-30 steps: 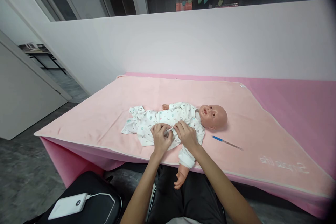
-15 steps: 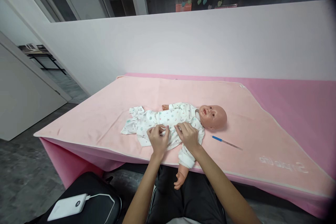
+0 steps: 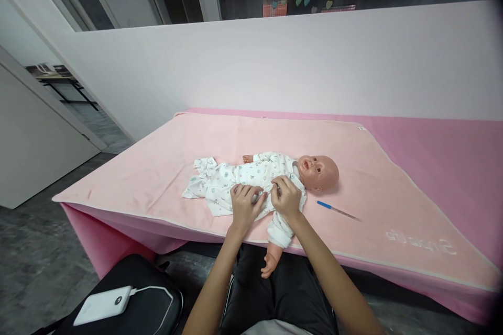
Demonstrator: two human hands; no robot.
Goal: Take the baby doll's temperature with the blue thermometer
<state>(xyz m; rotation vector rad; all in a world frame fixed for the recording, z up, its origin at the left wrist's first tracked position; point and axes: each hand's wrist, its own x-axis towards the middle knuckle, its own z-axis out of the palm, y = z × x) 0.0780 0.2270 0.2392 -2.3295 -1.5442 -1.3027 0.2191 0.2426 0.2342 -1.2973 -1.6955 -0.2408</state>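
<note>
A baby doll (image 3: 320, 172) lies on its back with its head to the right, dressed in a white printed romper (image 3: 223, 178). My left hand (image 3: 245, 205) is at the doll's waist, fingers bent and thumb drawn in on the romper's near front edge. Higher up, at the chest, my right hand (image 3: 286, 199) pinches the same garment with fingertips and thumb close together. The exact bit of cloth under the fingertips is hidden. One doll arm (image 3: 272, 259) comes out of its sleeve and hangs over the table's front edge.
A peach blanket (image 3: 129, 167) covers much of the pink table (image 3: 451, 152). Right of the doll lies a thin stick with a blue handle (image 3: 325, 204). A white power bank (image 3: 102, 305) with a cable rests on a black seat (image 3: 157, 272) at lower left. A white wall (image 3: 275, 68) stands behind.
Both my hands have moved to the right along the romper's front, toward the doll's chest. The doll and the blue-handled stick stay in place.
</note>
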